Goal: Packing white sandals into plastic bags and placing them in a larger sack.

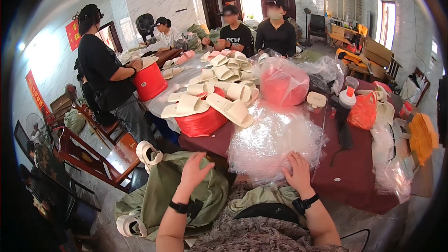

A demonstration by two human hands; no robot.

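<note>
Head view — hands (194, 172) (297, 171) spread open — right touching clear plastic (270, 142).

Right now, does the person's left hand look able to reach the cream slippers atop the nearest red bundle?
Probably yes: the left hand looks empty, and nothing appears to block the cream slippers on the bundle.

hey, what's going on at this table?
The wearer's right hand touches a stack of clear plastic bags on the table. The open left hand is over a green sack, apparently holding nothing. Cream slippers lie heaped nearby, some on a red roll. A standing person at the left has a hand at another red roll.
</note>
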